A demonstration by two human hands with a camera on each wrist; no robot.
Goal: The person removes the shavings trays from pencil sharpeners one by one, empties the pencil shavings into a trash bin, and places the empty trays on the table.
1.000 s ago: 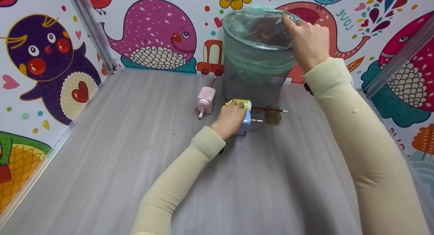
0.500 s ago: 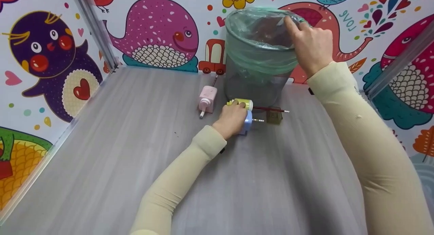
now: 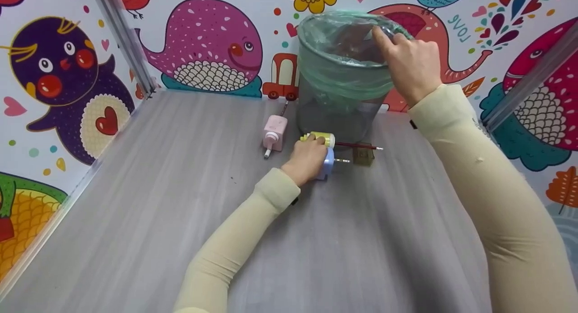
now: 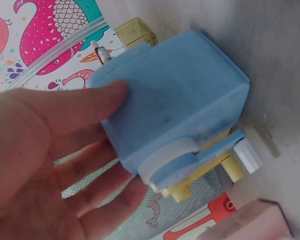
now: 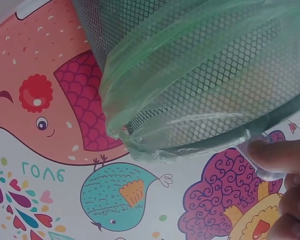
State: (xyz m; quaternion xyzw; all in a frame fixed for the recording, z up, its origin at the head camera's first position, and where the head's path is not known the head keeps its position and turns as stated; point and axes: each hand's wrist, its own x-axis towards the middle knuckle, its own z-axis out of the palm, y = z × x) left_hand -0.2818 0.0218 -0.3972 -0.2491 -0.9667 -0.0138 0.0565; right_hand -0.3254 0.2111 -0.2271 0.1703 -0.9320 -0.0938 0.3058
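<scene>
In the head view my left hand (image 3: 307, 161) is at a blue crank pencil sharpener (image 3: 328, 162) standing on the table, a pencil sticking out of it. The left wrist view shows my thumb across the blue sharpener (image 4: 175, 90) and my fingers curled along its other side. A yellow crank sharpener (image 3: 323, 139) with a dark red pencil (image 3: 356, 145) stands just behind. My right hand (image 3: 414, 62) is at the bin's rim, pinching a small clear plastic piece (image 5: 260, 157), perhaps a shavings drawer; its far end is hard to make out.
A mesh bin (image 3: 338, 119) with a green plastic bag (image 3: 345, 80) over its rim stands against the patterned back wall. Left of it is a pink crank sharpener (image 3: 274, 131) with a pencil. A brownish see-through box (image 3: 363, 155) sits right of the blue sharpener.
My right hand has dipped slightly at the bin's rim, still holding the clear piece. My left hand and the sharpeners stay in place; the head view shifts a little.
</scene>
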